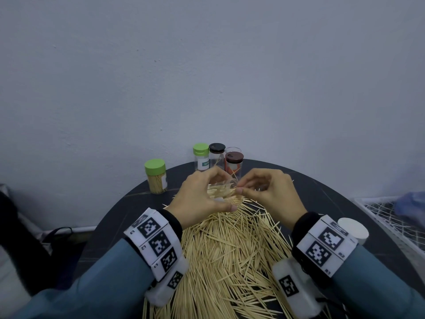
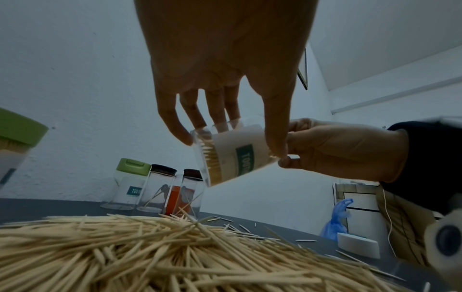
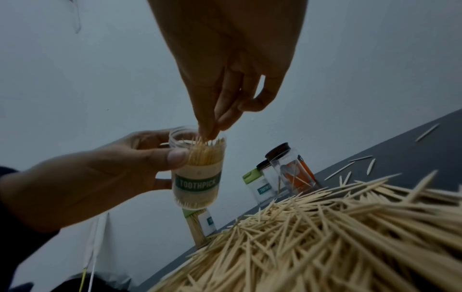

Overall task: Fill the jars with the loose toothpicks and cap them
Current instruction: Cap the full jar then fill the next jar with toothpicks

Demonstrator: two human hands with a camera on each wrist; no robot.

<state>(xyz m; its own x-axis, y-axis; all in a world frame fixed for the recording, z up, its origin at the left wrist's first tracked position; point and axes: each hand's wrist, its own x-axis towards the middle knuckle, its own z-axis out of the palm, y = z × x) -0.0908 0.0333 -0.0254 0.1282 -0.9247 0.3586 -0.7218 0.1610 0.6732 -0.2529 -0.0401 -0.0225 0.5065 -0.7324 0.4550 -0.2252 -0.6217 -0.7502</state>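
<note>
My left hand grips a clear uncapped jar labelled TOOTHPICK, held above the table and tilted toward the right hand. It is packed with toothpicks that reach near its mouth. My right hand has thumb and fingertips pinched together on toothpick ends at the jar's mouth. Under both hands a big pile of loose toothpicks covers the dark round table. A white cap lies by my right wrist.
A full jar with a green cap stands at the table's left rim. At the back stand a green-capped jar, a black-capped jar and a brown-capped jar, nearly empty. A white wire basket sits off to the right.
</note>
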